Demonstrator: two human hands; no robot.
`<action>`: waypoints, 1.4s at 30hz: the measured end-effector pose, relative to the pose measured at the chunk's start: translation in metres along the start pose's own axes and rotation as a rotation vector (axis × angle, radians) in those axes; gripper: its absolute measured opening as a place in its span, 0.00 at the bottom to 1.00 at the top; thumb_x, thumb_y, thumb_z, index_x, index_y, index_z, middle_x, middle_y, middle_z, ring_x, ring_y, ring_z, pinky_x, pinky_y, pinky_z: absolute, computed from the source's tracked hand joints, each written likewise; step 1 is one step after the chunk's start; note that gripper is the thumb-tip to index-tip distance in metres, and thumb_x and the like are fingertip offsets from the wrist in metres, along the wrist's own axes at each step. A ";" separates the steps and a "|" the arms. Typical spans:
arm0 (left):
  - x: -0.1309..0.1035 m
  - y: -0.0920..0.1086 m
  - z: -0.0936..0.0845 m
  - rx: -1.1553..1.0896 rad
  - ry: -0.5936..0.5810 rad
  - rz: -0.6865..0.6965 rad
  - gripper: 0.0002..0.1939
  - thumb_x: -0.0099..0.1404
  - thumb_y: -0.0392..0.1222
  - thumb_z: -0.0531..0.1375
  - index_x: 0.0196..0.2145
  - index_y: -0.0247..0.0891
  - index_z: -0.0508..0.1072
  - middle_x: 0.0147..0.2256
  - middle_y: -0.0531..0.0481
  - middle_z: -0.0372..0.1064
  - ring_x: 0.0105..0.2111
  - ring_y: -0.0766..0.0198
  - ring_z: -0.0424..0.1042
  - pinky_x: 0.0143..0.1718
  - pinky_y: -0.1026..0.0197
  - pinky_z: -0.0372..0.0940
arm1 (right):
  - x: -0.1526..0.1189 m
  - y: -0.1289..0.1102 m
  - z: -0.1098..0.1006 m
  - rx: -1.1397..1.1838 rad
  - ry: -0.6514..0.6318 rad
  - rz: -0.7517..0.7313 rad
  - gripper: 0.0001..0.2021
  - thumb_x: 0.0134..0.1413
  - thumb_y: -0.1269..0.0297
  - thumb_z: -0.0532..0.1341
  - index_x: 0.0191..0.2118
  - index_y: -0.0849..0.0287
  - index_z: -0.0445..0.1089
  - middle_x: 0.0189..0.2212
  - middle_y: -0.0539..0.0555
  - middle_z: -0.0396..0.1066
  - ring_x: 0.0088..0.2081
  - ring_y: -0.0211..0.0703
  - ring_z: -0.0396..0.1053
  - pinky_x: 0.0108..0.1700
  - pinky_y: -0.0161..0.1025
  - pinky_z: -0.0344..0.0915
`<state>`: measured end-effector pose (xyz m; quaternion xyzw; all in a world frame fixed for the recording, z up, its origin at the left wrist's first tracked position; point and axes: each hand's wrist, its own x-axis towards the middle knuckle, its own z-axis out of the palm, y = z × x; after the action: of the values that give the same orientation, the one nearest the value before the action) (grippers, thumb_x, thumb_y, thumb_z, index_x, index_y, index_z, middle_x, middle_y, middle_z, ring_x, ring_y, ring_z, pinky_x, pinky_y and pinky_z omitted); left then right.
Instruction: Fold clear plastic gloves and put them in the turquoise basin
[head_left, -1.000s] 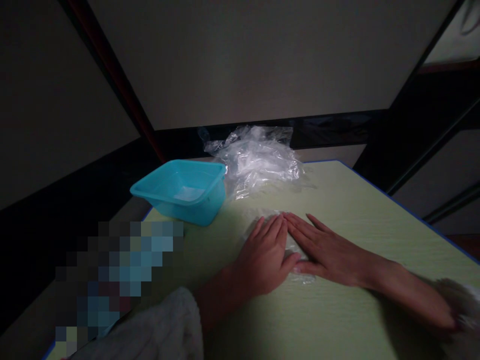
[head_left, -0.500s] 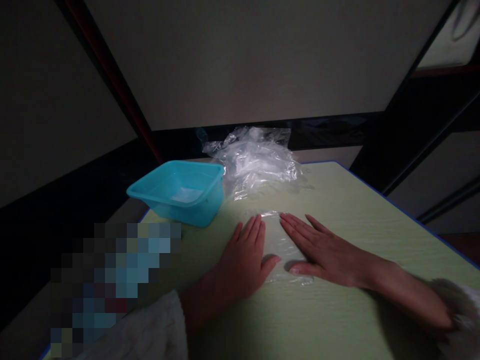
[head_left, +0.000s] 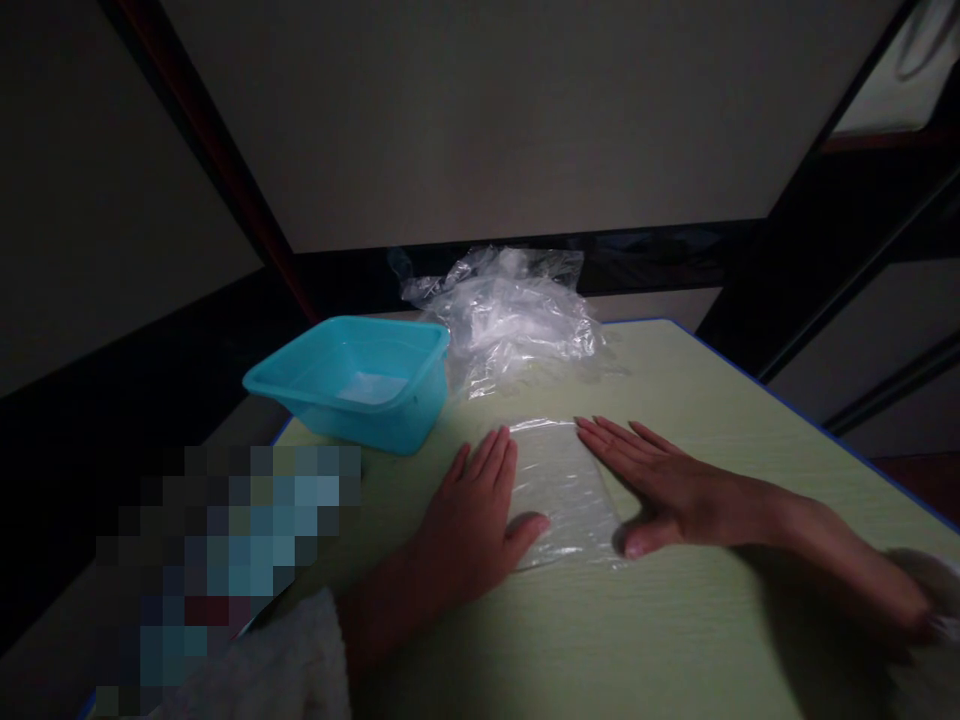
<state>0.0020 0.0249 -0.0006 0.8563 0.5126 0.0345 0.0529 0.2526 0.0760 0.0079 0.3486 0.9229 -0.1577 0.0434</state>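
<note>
A clear plastic bag (head_left: pixel 562 490) lies flat on the pale yellow-green table, with light creases across it. My left hand (head_left: pixel 480 515) rests open along its left edge, fingers pointing away from me and thumb over the plastic. At its right edge is my right hand (head_left: pixel 652 490), also open, with the fingers stretched out and the thumb spread apart. Its fingertips are at the far right corner and its thumb is at the near right side.
A turquoise plastic basin (head_left: pixel 352 370) stands at the far left of the table (head_left: pixel 675 640). Beside it, a heap of crumpled clear plastic (head_left: pixel 517 315) sits at the back edge. A dark-framed panel (head_left: pixel 480 120) rises behind. The lower left is pixelated.
My right hand has slid to the right and my left hand slightly left, so more of the flat plastic bag shows between them. The basin and the heap keep their places.
</note>
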 end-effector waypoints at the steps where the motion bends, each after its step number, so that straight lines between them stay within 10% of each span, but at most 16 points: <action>1: 0.000 0.000 0.001 -0.007 0.002 -0.001 0.36 0.64 0.51 0.51 0.60 0.21 0.49 0.62 0.31 0.40 0.63 0.48 0.41 0.60 0.42 0.46 | -0.001 0.001 -0.001 0.015 0.005 -0.014 0.53 0.44 0.33 0.53 0.65 0.60 0.26 0.65 0.64 0.27 0.63 0.61 0.28 0.60 0.63 0.32; 9: 0.006 0.003 -0.001 -0.094 0.145 -0.005 0.36 0.64 0.51 0.52 0.60 0.21 0.49 0.63 0.33 0.40 0.63 0.50 0.40 0.61 0.44 0.42 | 0.008 -0.012 0.001 -0.055 0.209 -0.110 0.42 0.56 0.42 0.48 0.65 0.56 0.23 0.65 0.64 0.30 0.64 0.59 0.33 0.59 0.65 0.38; 21: 0.033 0.014 0.005 -0.028 0.100 0.100 0.33 0.68 0.54 0.45 0.61 0.26 0.50 0.63 0.39 0.43 0.63 0.55 0.43 0.62 0.47 0.43 | 0.014 -0.014 0.014 -0.148 0.174 -0.082 0.46 0.54 0.39 0.48 0.64 0.61 0.20 0.64 0.68 0.34 0.63 0.60 0.36 0.58 0.66 0.40; 42: 0.013 -0.026 0.002 -0.050 0.136 -0.037 0.31 0.65 0.48 0.50 0.59 0.25 0.51 0.62 0.32 0.44 0.62 0.50 0.44 0.59 0.42 0.46 | 0.009 -0.007 0.004 -0.035 0.149 -0.137 0.44 0.54 0.41 0.49 0.65 0.59 0.24 0.65 0.66 0.32 0.63 0.59 0.34 0.59 0.64 0.37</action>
<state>-0.0139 0.0486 -0.0063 0.8409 0.5296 0.1045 0.0400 0.2410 0.0750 0.0044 0.2948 0.9478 -0.1177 -0.0303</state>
